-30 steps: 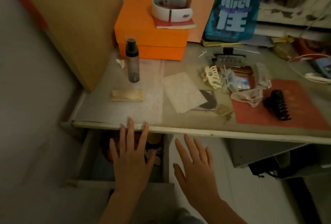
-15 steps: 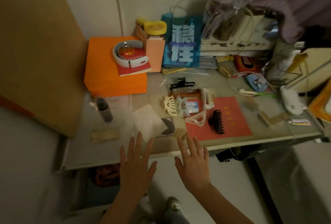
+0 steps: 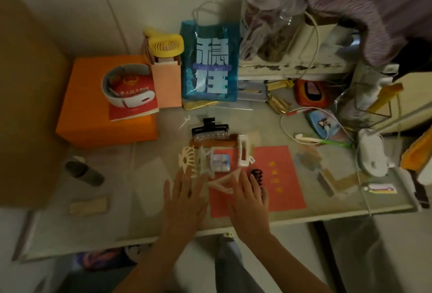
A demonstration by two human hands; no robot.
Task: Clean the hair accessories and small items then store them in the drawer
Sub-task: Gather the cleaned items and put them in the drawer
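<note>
Several hair clips lie grouped on the desk (image 3: 327,208): a cream claw clip (image 3: 187,160), a black claw clip (image 3: 210,129), a white rectangular clip (image 3: 244,151), a pink triangular clip (image 3: 225,181) and a dark claw clip (image 3: 256,175) on a red paper (image 3: 285,175). My left hand (image 3: 184,201) hovers flat with straight fingers just in front of the cream clip. My right hand (image 3: 249,201) is spread flat over the red paper, between the pink clip and the dark clip. Neither hand holds anything. The open drawer (image 3: 105,258) shows below the desk's front edge at lower left.
An orange box (image 3: 93,115) with a red booklet and white band stands at back left. A dark spray bottle (image 3: 84,173) and a folded wipe (image 3: 90,206) lie at left. A blue bag (image 3: 210,63), cables and a white lamp base (image 3: 372,154) crowd the back and right.
Both hands have risen from over the drawer and moved forward onto the desk, reaching the clips. The view has swung up and right to take in the whole desk.
</note>
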